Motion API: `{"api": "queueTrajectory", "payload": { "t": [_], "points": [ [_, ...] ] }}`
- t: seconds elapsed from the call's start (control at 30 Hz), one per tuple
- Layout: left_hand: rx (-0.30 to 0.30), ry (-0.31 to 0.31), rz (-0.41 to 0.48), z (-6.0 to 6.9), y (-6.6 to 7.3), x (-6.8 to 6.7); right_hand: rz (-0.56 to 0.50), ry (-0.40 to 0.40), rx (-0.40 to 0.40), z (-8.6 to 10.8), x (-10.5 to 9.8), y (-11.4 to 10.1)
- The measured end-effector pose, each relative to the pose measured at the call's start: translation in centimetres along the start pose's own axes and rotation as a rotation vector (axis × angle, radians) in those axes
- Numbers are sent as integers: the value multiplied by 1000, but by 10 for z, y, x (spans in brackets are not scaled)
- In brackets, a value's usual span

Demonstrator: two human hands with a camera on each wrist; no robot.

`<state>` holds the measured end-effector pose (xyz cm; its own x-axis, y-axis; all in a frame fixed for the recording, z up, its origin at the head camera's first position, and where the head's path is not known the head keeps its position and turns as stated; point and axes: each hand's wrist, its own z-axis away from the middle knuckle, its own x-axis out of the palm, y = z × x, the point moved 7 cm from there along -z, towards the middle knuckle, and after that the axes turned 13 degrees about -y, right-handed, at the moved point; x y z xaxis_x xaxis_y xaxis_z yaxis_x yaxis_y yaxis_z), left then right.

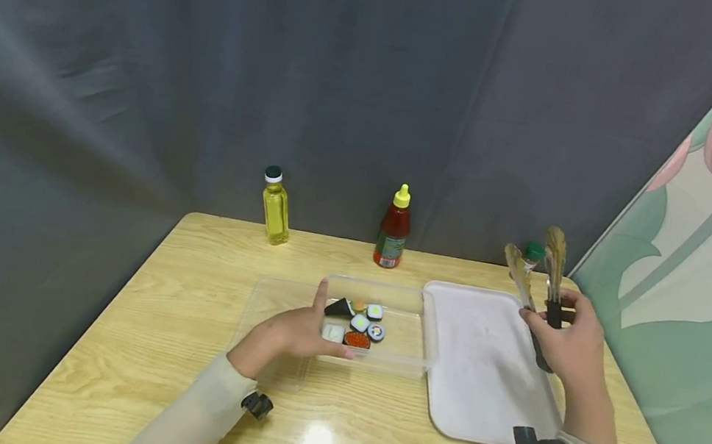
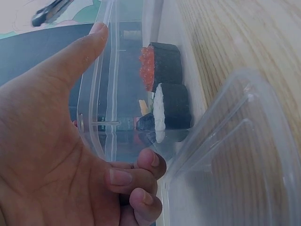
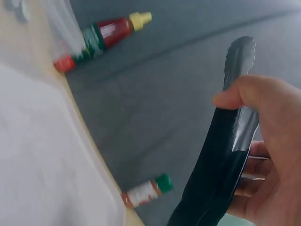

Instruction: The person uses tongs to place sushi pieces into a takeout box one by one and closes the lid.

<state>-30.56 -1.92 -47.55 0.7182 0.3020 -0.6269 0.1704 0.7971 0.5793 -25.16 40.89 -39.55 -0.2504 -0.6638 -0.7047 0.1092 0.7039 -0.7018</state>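
Note:
My left hand [image 1: 297,330] spans the left end of a clear plastic container [image 1: 404,339], thumb along the near rim and index finger toward the far one. Its other fingers curl by the end wall in the left wrist view. Inside, at the left, lie several sushi pieces, among them a roe-topped roll [image 1: 357,340], a white-topped roll [image 1: 333,332] and a dark cone [image 1: 340,308]. Above the right side of a white tray [image 1: 473,355], my right hand [image 1: 570,345] holds black-handled metal tongs [image 3: 211,155]. Their arms spread apart, tips upward; nothing is between them.
The container's clear lid [image 1: 266,300] extends to its left. Along the back stand a yellow oil bottle [image 1: 276,212], a red sauce bottle [image 1: 393,230] with a yellow tip, and a small green-capped jar [image 3: 143,193] behind the tongs. A dark curtain [image 1: 344,102] hangs behind the wooden table [image 1: 138,314].

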Motion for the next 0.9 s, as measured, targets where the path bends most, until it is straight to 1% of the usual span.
{"api": "queueTrajectory", "payload": {
  "t": [0.17,0.3,0.43,0.6,0.73,0.9],
  "points": [
    [4,8,2,0,-2,1,-31,23,124,-4,-10,34],
    [4,10,2,0,-2,1,-43,32,199,-6,-14,52],
    [5,10,6,0,-2,0,-40,45,226,-8,-16,61],
    [2,15,9,1,-2,-1,-9,59,260,-8,-15,76],
    [2,17,19,2,-3,0,11,44,302,-9,-13,90],
    [17,17,16,2,-1,0,32,-8,353,-8,-14,106]
  ]
}}
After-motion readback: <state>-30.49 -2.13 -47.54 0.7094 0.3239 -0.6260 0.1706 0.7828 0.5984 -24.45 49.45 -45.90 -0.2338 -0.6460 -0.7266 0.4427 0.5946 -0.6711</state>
